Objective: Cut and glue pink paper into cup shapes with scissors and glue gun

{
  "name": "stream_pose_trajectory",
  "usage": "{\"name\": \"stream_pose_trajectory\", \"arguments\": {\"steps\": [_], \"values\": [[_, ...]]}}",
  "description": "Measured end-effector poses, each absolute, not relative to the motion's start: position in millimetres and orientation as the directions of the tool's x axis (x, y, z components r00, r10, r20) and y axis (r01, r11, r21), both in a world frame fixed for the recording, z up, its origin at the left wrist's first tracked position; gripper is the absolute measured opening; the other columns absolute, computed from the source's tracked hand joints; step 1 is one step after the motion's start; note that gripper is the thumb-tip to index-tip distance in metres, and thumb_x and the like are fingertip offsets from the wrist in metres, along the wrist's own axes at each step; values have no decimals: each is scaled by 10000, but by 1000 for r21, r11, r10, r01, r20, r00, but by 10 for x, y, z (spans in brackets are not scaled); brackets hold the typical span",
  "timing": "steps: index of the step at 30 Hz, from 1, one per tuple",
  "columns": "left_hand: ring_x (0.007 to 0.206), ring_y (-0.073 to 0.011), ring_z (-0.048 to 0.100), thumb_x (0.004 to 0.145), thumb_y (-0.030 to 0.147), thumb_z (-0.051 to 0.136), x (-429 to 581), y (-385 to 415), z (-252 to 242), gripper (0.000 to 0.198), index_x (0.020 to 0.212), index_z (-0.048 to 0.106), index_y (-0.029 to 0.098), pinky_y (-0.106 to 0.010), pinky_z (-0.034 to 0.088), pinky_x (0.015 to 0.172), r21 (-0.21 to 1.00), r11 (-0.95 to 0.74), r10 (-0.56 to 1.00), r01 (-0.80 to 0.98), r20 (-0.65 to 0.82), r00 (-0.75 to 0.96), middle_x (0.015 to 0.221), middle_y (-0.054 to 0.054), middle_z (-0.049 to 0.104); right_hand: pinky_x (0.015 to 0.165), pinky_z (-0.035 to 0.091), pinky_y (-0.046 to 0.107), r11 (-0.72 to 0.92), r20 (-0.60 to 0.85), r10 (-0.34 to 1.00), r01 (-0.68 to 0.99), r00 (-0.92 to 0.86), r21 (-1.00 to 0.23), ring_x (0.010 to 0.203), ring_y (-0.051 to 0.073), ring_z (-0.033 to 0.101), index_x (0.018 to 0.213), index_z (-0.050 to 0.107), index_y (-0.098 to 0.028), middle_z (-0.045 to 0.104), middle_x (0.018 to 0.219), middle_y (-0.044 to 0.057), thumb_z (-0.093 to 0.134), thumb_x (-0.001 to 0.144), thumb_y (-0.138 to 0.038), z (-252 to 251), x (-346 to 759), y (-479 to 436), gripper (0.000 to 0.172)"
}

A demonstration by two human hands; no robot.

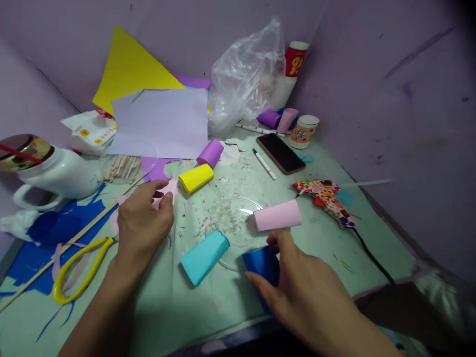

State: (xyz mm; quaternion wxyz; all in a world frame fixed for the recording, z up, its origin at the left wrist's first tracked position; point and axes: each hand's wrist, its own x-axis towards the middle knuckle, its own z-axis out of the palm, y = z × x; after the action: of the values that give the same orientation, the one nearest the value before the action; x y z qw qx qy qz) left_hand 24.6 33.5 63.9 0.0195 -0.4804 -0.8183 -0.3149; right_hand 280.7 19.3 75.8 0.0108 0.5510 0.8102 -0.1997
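Observation:
My right hand (308, 282) has its thumb and fingers on either side of a dark blue paper tube (263, 263) near the table's front edge. My left hand (145, 223) hovers with thumb and fingers apart beside a pink paper scrap (170, 192), holding nothing. Between the hands lies a light blue paper tube (205, 257). A pink paper tube (278, 216) rests just beyond my right hand. Farther back, a yellow paper tube (196, 178) touches or nearly touches a purple one (210, 152). Yellow-handled scissors (80, 270) lie by my left forearm, their blades mostly hidden.
A floral glue gun (323, 196) with a black cord lies at right. Behind are a phone (280, 152), a marker (264, 164), a paper cup (303, 131) and a plastic bag (243, 79). A white mug (59, 173) and a long stick (80, 233) occupy the left.

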Motion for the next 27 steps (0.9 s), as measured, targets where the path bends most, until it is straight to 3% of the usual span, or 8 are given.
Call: {"name": "stream_pose_trajectory", "arguments": {"steps": [4, 9, 12, 15, 20, 23, 27], "values": [[861, -240, 674, 802, 260, 505, 272, 316, 593, 343, 1082, 672, 155, -386, 526, 822, 445, 299, 816, 844, 340, -468, 1024, -94, 715, 417, 295, 291, 331, -281, 877, 914, -390, -235, 555, 356, 705, 992, 451, -169, 689, 652, 91, 600, 798, -356, 828, 2674, 281, 307], [894, -256, 674, 830, 286, 478, 319, 292, 676, 359, 1109, 655, 148, -406, 519, 851, 425, 292, 846, 857, 304, -439, 1021, -105, 707, 389, 322, 292, 373, -182, 889, 895, -421, -246, 494, 329, 695, 911, 471, -192, 704, 643, 77, 628, 785, -400, 855, 2725, 298, 290], [783, -223, 687, 831, 363, 512, 358, 145, 795, 308, 1057, 660, 214, -365, 547, 772, 456, 288, 868, 842, 247, -430, 920, -47, 715, 378, 384, 311, 419, -104, 882, 866, -460, -275, 462, 310, 686, 881, 485, -202, 701, 623, 57, 649, 761, -489, 859, 2885, 274, 352], [736, -214, 694, 822, 459, 525, 425, -120, 823, 304, 1019, 635, 255, -331, 573, 688, 436, 205, 930, 877, 194, -313, 841, -15, 712, 422, 470, 332, 455, -105, 852, 824, -513, -339, 522, 292, 707, 944, 494, -210, 714, 681, 51, 678, 715, -585, 849, 3077, 198, 477], [1014, -264, 675, 832, 502, 529, 628, -467, 606, 501, 1258, 441, 253, -386, 594, 782, 256, -57, 988, 965, 156, 17, 1170, -81, 668, 519, 522, 348, 410, -173, 838, 807, -517, -426, 647, 282, 719, 1039, 459, -226, 712, 846, 66, 756, 627, -593, 737, 3167, 49, 626], [1073, -291, 648, 814, 421, 553, 754, -486, 478, 559, 1302, 391, 201, -423, 584, 828, 192, -46, 986, 980, 163, 14, 1222, -130, 634, 555, 512, 352, 373, -183, 848, 804, -498, -463, 670, 268, 704, 1027, 434, -233, 696, 855, 56, 731, 704, -439, 653, 3104, 37, 485], [964, -246, 695, 845, 313, 499, 850, -444, 418, 434, 1261, 421, 211, -356, 596, 772, 172, -10, 971, 985, 238, -32, 1119, -99, 689, 540, 474, 320, 312, -187, 858, 774, -479, -551, 604, 212, 645, 931, 399, -238, 672, 778, 33, 608, 782, -269, 588, 3070, 87, 258]]}}
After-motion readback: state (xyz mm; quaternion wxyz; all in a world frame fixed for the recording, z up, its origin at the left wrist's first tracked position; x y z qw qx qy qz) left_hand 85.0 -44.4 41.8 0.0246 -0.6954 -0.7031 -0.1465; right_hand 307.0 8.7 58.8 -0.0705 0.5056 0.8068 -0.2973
